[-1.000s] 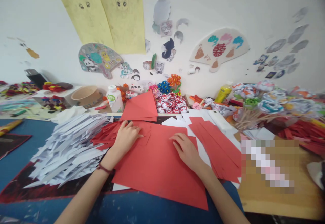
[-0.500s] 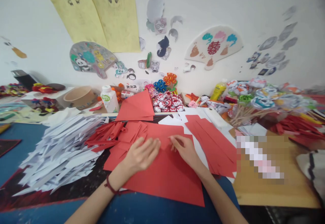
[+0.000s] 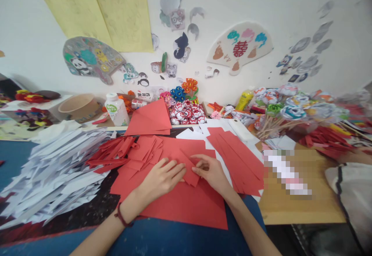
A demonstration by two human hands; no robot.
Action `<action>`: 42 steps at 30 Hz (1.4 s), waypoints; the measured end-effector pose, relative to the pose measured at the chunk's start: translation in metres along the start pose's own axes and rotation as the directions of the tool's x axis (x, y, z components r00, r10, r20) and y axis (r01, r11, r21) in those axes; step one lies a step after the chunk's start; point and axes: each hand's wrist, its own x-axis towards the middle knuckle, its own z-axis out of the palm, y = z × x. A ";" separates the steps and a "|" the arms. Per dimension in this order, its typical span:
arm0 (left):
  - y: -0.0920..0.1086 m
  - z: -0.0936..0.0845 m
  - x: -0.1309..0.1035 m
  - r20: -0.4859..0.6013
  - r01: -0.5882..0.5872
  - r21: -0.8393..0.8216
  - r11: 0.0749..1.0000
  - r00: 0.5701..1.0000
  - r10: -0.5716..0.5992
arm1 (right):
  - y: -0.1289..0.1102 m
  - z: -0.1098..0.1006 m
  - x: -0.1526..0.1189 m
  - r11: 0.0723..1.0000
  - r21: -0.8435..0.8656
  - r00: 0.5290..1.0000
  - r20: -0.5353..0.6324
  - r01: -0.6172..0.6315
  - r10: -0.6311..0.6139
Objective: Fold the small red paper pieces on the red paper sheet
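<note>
Between my hands is a small piece of red paper (image 3: 189,174), held at a slant just over a large red sheet (image 3: 192,209). My left hand (image 3: 164,176) has its fingers closed at the piece's left edge. Thumb and fingers of my right hand (image 3: 211,172) pinch its right side. Beyond my left hand, small red rectangles (image 3: 142,149) lie in a loose stack, with folded red strips (image 3: 112,153) to their left. Long red paper strips (image 3: 236,159) rest to the right of my right hand.
A big heap of folded white paper (image 3: 58,170) covers the left side. Behind stand a white bottle (image 3: 116,109), a round bowl (image 3: 78,108) and red-and-white paper balls (image 3: 188,113). Paper flowers on sticks (image 3: 293,110) lie right. A person's sleeve (image 3: 353,198) shows at the right edge.
The small red piece now shows clearly between my hands, turned at a slant. My left fingers have curled in towards it. The view has shifted slightly right.
</note>
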 end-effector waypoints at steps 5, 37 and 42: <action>0.001 -0.003 0.005 0.032 0.068 -0.041 0.997 0.997 -0.067 | -0.003 0.000 0.001 0.998 -0.058 0.999 -0.022 0.030 -0.031; 0.030 -0.004 0.004 0.092 0.184 -0.028 0.983 0.979 -0.181 | -0.013 0.016 -0.032 0.520 -0.729 0.871 0.216 0.444 -0.441; 0.016 -0.002 -0.003 0.166 0.234 -0.055 0.971 0.961 -0.223 | -0.004 0.002 -0.021 0.392 -0.763 0.823 0.311 0.514 -0.475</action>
